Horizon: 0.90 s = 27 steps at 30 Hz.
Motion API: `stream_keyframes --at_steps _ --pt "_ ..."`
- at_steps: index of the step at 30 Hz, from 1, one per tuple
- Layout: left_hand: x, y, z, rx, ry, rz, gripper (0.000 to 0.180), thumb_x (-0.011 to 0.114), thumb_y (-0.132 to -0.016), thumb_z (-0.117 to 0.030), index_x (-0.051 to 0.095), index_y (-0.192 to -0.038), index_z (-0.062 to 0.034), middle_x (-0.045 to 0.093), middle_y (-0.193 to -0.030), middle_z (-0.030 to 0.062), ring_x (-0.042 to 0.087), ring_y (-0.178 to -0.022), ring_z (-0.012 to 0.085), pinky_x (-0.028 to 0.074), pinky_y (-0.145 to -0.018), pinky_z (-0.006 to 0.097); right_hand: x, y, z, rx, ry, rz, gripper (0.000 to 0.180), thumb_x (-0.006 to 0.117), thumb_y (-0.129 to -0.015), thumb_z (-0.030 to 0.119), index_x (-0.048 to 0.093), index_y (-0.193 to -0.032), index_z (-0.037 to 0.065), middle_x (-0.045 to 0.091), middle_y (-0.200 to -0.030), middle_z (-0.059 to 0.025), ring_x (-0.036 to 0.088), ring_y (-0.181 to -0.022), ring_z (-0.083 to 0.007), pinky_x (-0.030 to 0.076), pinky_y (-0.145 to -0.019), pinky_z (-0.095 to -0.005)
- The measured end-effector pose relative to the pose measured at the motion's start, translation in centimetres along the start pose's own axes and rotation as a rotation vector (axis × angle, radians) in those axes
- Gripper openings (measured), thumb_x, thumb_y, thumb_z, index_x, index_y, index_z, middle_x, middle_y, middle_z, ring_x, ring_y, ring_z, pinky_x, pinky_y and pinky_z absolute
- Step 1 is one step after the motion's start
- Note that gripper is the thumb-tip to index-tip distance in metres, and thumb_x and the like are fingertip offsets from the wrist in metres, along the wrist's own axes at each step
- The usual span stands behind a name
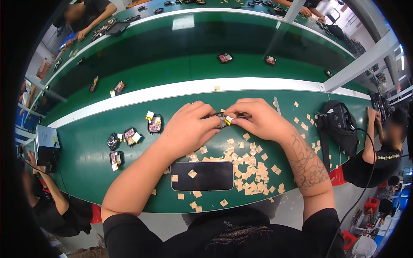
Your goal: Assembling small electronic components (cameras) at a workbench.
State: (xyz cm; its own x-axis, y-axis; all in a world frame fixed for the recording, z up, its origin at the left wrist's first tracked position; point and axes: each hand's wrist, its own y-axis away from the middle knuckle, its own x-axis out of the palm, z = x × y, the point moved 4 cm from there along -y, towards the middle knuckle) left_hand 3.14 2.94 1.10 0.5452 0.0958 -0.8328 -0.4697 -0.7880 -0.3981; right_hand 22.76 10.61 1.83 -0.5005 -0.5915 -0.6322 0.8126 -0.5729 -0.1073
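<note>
Small dark component with a yellow tab, pinched between both hands over the middle of the green table, near its far white edge. Left hand curled, fingertips closed on its left end; right hand gripping the right end likewise. Probably light, rigid, fiddly; best held by the edges. Tan paper squares scattered toward the near edge, beside a black phone.

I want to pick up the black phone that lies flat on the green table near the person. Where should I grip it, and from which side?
Grip the black phone by its two long edges, coming straight down from above. It lies flat, screen up, long side across the green table, so only the thin edges offer a hold. A tan paper square rests on the screen, and more lie around it, so brush these off first. Both the left hand and right hand are busy.
</note>
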Motion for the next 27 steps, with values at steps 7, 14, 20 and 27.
stream_keyframes --at_steps 7,14,20,27 --pt "0.0 0.0 0.0 0.016 -0.046 0.006 0.018 0.084 -0.087 -0.016 0.075 -0.102 -0.0108 0.066 -0.104 0.0048 0.064 -0.102 0.0264 0.052 -0.088 0.041 1.0 0.3 1.3 -0.056 0.208 -0.126 0.023 0.073 -0.096 0.001 0.076 -0.118 0.003 0.072 -0.102 -0.0130 0.073 -0.091 -0.0325 0.060 -0.080 -0.0395" --pt "0.0 0.1 0.2 0.015 -0.043 -0.008 0.022 0.086 -0.083 -0.014 0.075 -0.102 -0.0084 0.068 -0.105 0.0057 0.066 -0.101 0.0277 0.053 -0.087 0.041 2.5 0.0 1.7 -0.021 0.268 -0.150 0.027 0.073 -0.093 -0.001 0.073 -0.120 0.003 0.072 -0.105 -0.0137 0.073 -0.094 -0.0365 0.060 -0.082 -0.0425" --pt "-0.1 -0.1 -0.1 -0.024 -0.002 -0.021 0.032 0.087 -0.082 -0.014 0.068 -0.108 -0.0070 0.067 -0.103 0.0077 0.065 -0.099 0.0305 0.054 -0.086 0.042 2.5 0.3 1.0 0.047 0.106 -0.182 0.026 0.072 -0.093 -0.003 0.073 -0.118 0.001 0.072 -0.102 -0.0134 0.073 -0.088 -0.0304 0.059 -0.078 -0.0371" --pt "-0.1 0.0 -0.1 -0.057 0.009 -0.002 0.036 0.087 -0.083 -0.015 0.065 -0.109 -0.0070 0.067 -0.102 0.0081 0.065 -0.099 0.0315 0.054 -0.087 0.043 2.9 0.4 0.7 0.087 0.014 -0.194 0.023 0.074 -0.094 -0.002 0.074 -0.117 -0.001 0.071 -0.099 -0.0112 0.071 -0.086 -0.0203 0.057 -0.076 -0.0316"
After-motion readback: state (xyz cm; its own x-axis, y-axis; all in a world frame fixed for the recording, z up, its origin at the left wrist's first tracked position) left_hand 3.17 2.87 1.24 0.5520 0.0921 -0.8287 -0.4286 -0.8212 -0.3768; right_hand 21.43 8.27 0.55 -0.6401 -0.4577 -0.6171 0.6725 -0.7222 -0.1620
